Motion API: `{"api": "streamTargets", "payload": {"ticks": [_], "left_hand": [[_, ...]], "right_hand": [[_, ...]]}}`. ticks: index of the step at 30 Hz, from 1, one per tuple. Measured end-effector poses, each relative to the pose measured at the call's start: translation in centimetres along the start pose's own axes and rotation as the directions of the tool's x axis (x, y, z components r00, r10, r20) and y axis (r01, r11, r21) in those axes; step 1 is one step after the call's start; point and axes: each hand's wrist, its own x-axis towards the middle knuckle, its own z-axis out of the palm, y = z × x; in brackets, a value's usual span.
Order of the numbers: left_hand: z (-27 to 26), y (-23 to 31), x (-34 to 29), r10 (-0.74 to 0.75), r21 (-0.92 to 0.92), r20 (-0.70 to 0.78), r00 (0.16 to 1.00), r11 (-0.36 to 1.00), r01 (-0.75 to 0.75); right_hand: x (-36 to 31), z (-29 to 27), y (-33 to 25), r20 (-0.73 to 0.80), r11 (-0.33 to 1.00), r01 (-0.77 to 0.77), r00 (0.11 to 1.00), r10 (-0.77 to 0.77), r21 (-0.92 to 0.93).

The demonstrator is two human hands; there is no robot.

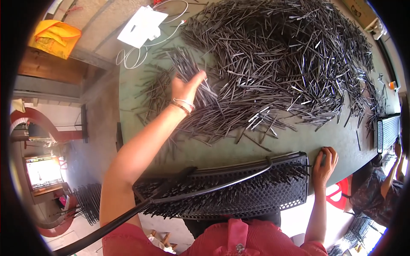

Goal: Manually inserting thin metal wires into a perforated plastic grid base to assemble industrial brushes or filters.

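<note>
My left hand (pixel 186 88) is closed round a bunch of thin dark sticks (pixel 183 62), raised over the left side of a large pile of similar sticks (pixel 273 72) on the green table (pixel 213 155); the bunch is blurred. My right hand (pixel 325 165) rests at the table's near edge, just right of a black perforated tray (pixel 301 183). Its fingers are bent, with a gap between thumb and fingers and nothing visible in them. Many dark sticks (pixel 222 187) stand in the tray's holes in front of me, their tips poking out.
A curved black bar (pixel 213 187) crosses above the tray. A white device with a cable (pixel 142 27) lies at the table's far left. A yellow cloth or bag (pixel 55 37) is beyond it. Another person (pixel 378 190) works at the right beside a second perforated tray (pixel 388 131).
</note>
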Motion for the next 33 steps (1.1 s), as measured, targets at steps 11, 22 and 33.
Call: {"api": "streamTargets", "payload": {"ticks": [11,22,33], "left_hand": [[-0.5,-2.0,0.5,0.33,0.208,0.073,0.941,0.918,-0.338],[0.4,0.7,1.5,0.011,0.104,0.094,0.996,0.994,-0.021],[-4.1,12.9,1.2,-0.227,-0.236,0.091,0.97,0.941,0.243]], "right_hand": [[0.0,-0.1,0.0,0.031,1.0,-0.015,0.999,0.016,-0.009],[0.2,-0.1,-0.3,0.014,1.0,-0.005,1.0,0.005,0.0],[-0.6,-0.6,0.8,-0.029,0.998,0.038,0.999,-0.037,0.047]]}}
